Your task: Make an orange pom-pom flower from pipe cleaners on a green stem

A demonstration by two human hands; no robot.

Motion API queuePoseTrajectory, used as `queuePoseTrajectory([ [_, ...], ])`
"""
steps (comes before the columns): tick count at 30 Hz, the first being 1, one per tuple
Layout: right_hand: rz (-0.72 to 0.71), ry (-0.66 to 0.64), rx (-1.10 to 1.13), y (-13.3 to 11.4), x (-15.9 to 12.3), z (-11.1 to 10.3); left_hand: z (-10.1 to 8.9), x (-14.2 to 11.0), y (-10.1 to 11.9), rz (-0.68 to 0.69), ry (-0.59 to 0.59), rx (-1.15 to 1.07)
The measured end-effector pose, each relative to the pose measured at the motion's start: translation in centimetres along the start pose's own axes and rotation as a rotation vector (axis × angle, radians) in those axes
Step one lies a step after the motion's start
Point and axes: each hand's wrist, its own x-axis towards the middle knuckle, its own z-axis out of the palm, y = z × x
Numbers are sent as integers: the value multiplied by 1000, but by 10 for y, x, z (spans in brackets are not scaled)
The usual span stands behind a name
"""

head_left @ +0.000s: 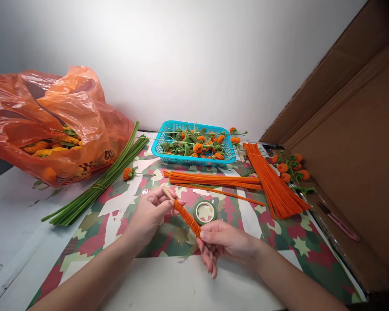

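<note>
A thin pale stick (167,193) slants between my hands, wound with an orange pipe cleaner coil (187,217). My left hand (155,207) is closed on the stick near its upper end, thumb and fingers at the top of the coil. At the coil's lower end, my right hand (225,242) pinches it between thumb and forefinger, its other fingers loosely curled below. The stick's lower end is hidden by that hand. Just beyond the coil, a roll of green tape (205,212) lies flat on the camouflage-patterned table cover (178,233).
Behind stands a blue basket (194,161) of orange pompom flowers and green stems. Orange pipe cleaners (272,181) lie in bundles to the right, near a pink-handled cutter (339,222). Leftward are a green pipe cleaner bundle (94,190), a single flower (127,173) and an orange plastic bag (81,108).
</note>
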Motion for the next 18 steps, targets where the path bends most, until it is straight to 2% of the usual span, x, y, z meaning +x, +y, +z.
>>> queuePoseTrajectory([
  [7, -2, 8, 36, -1, 0, 0, 0, 0, 1, -2, -10, -27],
  [14, -10, -6, 39, -1, 0, -2, -3, 0, -1, -28, -77, -58],
  [18, -23, -21, 55, -1, 0, -4, -1, -1, 1, -53, -38, -61],
])
